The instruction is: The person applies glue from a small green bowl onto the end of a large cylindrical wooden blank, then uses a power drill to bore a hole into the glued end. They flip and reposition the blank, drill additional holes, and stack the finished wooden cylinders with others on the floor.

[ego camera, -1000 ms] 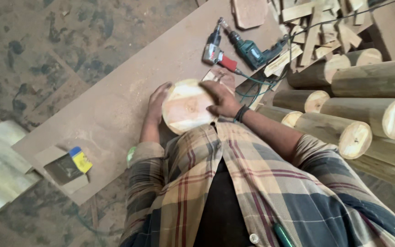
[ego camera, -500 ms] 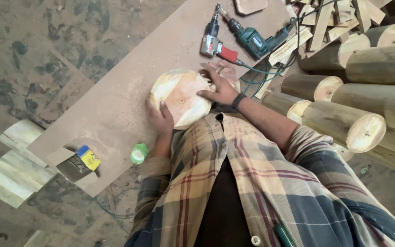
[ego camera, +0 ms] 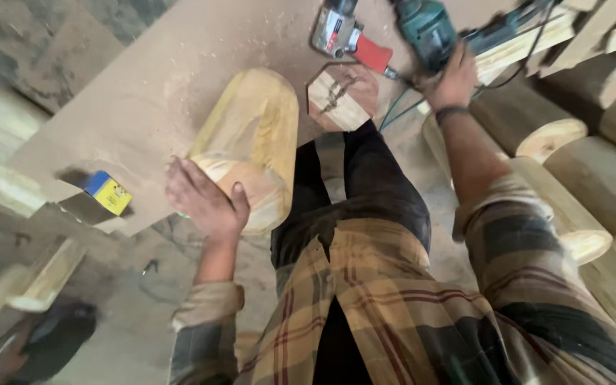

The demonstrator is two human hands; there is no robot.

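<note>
Left hand [ego camera: 204,199] is spread flat, fingers splayed and thumb out, forearm bent in close. Right hand [ego camera: 453,77] is reached way out front, arm nearly straight, fingers curled.

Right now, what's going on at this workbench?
A person in a plaid shirt braces a short wooden log lying on the brown board with the left hand. The right hand reaches to the green power drill at the far edge. Round wooden posts are stacked on the right.
</note>
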